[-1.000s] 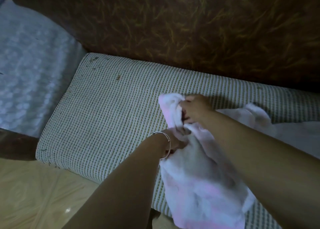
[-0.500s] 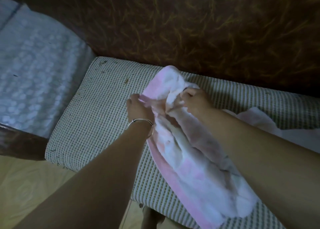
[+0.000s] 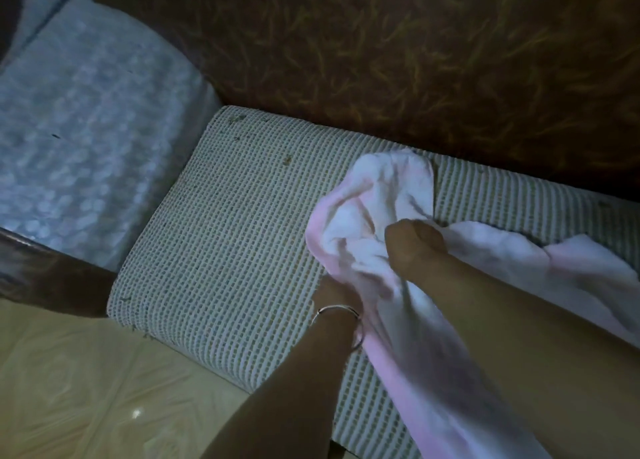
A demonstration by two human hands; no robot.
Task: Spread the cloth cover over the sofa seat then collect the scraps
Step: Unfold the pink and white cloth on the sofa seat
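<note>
A pink and white cloth cover (image 3: 377, 216) lies bunched over the right half of the sofa seat (image 3: 225, 243), a grey-green checked cushion. My right hand (image 3: 415, 247) is closed on a fold in the middle of the bunch. My left hand (image 3: 332, 294), a thin bangle on its wrist, is mostly hidden under the cloth's pink lower edge and grips it there. The cloth trails right across the seat and down over the front edge. Several small brown scraps (image 3: 286, 160) dot the bare cushion near its back left corner.
The brown patterned sofa backrest (image 3: 415, 60) rises behind the seat. To the left is a padded armrest under a pale blue-white dotted cover (image 3: 79, 139), with a dark wooden arm front (image 3: 45, 278). Beige tiled floor (image 3: 86, 389) lies at lower left.
My left hand has dropped back from the cloth's upper left edge to its lower edge. The cloth's top has flopped right and my right hand still grips the bunch.
</note>
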